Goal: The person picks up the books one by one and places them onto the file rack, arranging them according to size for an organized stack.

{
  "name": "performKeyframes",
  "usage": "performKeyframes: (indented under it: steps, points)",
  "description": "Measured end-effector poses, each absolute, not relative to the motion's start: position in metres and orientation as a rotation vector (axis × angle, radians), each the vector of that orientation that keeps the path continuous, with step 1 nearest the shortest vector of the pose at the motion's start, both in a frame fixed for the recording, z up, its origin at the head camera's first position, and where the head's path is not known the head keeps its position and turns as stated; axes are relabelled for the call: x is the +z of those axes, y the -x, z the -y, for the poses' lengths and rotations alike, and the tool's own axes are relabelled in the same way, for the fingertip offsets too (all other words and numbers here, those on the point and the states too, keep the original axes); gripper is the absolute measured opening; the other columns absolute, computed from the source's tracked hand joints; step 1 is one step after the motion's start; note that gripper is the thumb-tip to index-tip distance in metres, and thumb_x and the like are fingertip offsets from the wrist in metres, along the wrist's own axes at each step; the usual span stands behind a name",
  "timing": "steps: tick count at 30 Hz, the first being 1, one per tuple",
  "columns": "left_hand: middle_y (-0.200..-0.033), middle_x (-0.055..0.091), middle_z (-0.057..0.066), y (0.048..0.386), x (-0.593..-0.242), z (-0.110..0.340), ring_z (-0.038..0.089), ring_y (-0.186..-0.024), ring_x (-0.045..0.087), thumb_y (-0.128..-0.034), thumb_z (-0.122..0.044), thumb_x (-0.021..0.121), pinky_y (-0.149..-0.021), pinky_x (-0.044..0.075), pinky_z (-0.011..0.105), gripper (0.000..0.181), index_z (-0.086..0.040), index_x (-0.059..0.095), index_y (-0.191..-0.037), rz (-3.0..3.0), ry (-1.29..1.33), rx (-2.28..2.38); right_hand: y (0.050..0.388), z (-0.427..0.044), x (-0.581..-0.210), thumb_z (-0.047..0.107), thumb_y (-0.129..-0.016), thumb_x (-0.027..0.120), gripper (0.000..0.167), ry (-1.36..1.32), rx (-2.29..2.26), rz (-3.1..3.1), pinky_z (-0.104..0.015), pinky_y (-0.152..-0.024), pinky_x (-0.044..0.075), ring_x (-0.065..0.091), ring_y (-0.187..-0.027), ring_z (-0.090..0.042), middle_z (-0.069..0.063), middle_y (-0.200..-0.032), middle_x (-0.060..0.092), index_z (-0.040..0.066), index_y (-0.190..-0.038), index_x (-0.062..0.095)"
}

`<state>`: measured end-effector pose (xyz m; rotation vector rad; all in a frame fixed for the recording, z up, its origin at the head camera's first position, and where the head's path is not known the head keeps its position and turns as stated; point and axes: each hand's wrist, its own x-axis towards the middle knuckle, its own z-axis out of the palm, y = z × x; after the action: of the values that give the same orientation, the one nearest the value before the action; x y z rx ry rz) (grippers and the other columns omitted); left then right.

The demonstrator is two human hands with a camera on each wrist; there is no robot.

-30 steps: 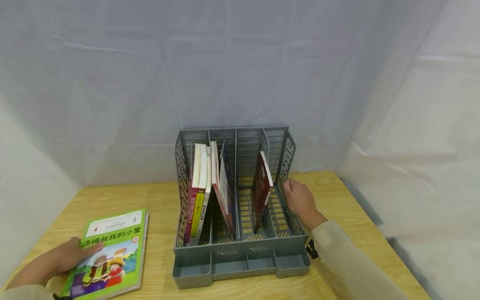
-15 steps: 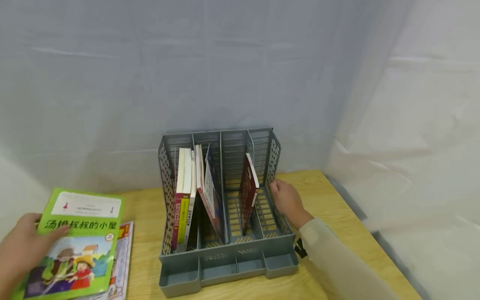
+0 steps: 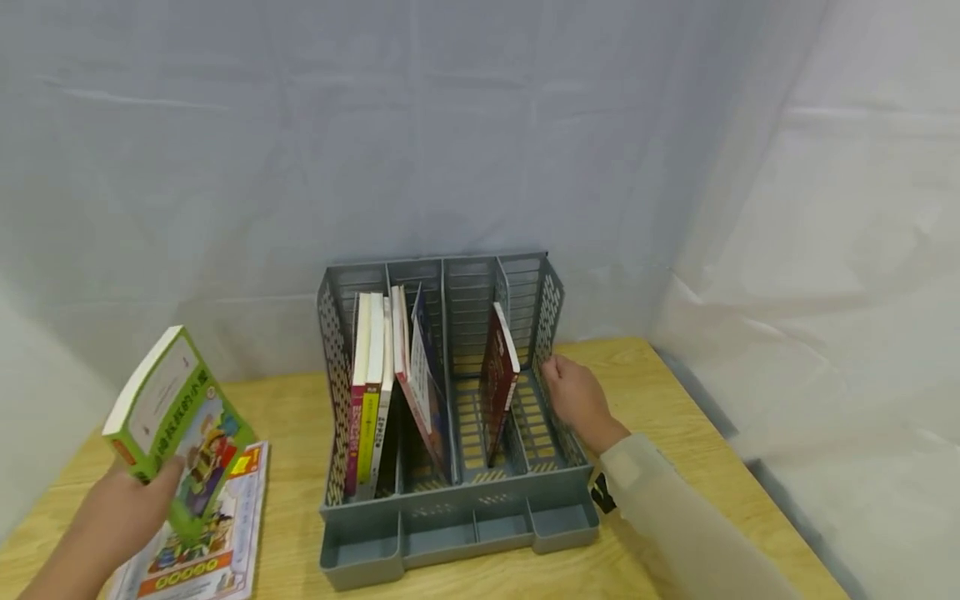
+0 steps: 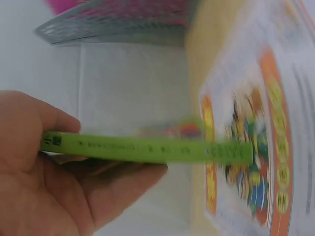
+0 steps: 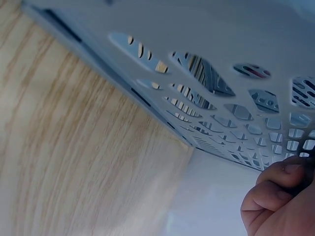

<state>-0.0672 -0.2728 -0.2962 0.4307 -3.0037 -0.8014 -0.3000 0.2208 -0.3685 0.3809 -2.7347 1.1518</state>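
My left hand (image 3: 123, 521) pinches a green paperback book (image 3: 168, 408) by its lower left edge, thumb over the cover. The book is tilted above the table, its page edges facing up and left. In the left wrist view its green spine (image 4: 147, 150) runs straight out from between thumb and fingers. Below it lies another illustrated book (image 3: 243, 525), flat on the table and partly covered. At the grey book rack (image 3: 457, 492), my right hand (image 3: 577, 404) grips the right side wall. The right wrist view shows curled fingers (image 5: 268, 196) at the perforated wall (image 5: 211, 39).
Several books (image 3: 371, 392) stand in the rack's leftmost compartment. Thin books (image 3: 420, 392) lean in the second, and a dark red book (image 3: 498, 383) stands in the third. Small trays (image 3: 450, 537) line the rack's front. White sheeting (image 3: 480, 150) hangs behind the wooden table (image 3: 292, 467).
My left hand has lifted the green book off the other book and turned it from cover-up to a steep tilt. The right hand has kept its grip on the rack.
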Motion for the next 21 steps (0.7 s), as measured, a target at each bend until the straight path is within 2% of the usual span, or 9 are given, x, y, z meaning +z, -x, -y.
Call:
performKeyframes:
  steps: [5,7,13,17,21]
  points:
    - [-0.14,0.029,0.054,0.0684,-0.299,0.2759,0.061,-0.102,0.062,-0.1119,-0.031,0.03,-0.071,0.059,0.058,0.071,0.016,-0.001,-0.155,3.044,-0.554,-0.939,0.2993,-0.2221,-0.3673,0.028,-0.111,0.03,0.042,-0.369,1.14,2.734,-0.034,-0.057,0.03,0.028,-0.055,-0.019,-0.002,-0.061,0.037,0.014,-0.072,0.037]
    - [-0.14,0.028,0.054,0.0679,-0.2989,0.2738,0.059,-0.101,0.064,-0.1117,-0.029,0.03,-0.071,0.061,0.055,0.071,0.016,-0.004,-0.155,3.039,-0.595,-0.995,0.2993,-0.2222,-0.3664,0.028,-0.111,0.031,0.042,-0.365,1.13,2.732,-0.034,-0.058,0.03,0.029,-0.055,-0.019,-0.002,-0.061,0.037,0.014,-0.071,0.037]
    - [-0.142,0.029,0.053,0.0699,-0.2956,0.2679,0.065,-0.111,0.057,-0.1121,-0.03,0.03,-0.071,0.057,0.061,0.071,0.015,-0.004,-0.155,3.084,-0.592,-0.946,0.2996,-0.2222,-0.3669,0.028,-0.11,0.031,0.041,-0.354,1.122,2.747,-0.033,-0.057,0.03,0.031,-0.054,-0.019,-0.003,-0.061,0.039,0.014,-0.072,0.039]
    - [-0.14,0.032,0.053,0.0711,-0.2955,0.2677,0.063,-0.107,0.06,-0.112,-0.032,0.03,-0.071,0.057,0.06,0.072,0.016,-0.002,-0.154,3.109,-0.613,-0.907,0.2998,-0.2218,-0.3679,0.028,-0.11,0.03,0.041,-0.359,1.13,2.747,-0.034,-0.058,0.029,0.031,-0.054,-0.019,-0.003,-0.061,0.04,0.014,-0.072,0.04]
    - [-0.136,0.039,0.052,0.0704,-0.2983,0.2691,0.054,-0.098,0.066,-0.1118,-0.034,0.029,-0.07,0.058,0.057,0.072,0.018,0.003,-0.153,3.098,-0.667,-0.938,0.3004,-0.2213,-0.3708,0.028,-0.111,0.03,0.042,-0.354,1.116,2.74,-0.033,-0.057,0.028,0.028,-0.053,-0.019,-0.003,-0.06,0.038,0.014,-0.072,0.037]
